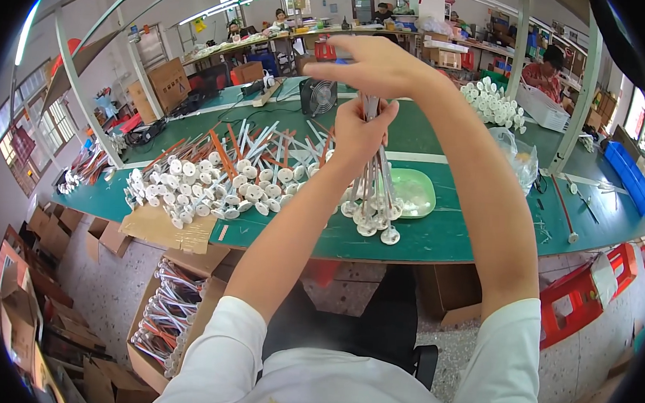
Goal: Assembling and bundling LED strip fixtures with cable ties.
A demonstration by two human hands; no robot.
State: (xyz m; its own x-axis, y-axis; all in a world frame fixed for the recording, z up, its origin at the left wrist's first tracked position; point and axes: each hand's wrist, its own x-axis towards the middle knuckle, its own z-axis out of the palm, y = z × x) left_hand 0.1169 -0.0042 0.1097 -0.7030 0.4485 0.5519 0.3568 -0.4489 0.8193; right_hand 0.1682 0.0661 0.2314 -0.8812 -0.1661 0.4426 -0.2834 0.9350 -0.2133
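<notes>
Showing dark print, too small to read, on the cardboard box (169, 83) at back left. Gripping a bundle of thin rods (375, 177) in the left hand (362, 130), disc ends down; spreading the right hand (382, 66) flat above, contact unclear. Hanging between the rod heap (239, 181) and the pale green tray (415, 192), near the front edge of the tabletop (446, 227), with more room rightward around a loose rod (564, 209).
</notes>
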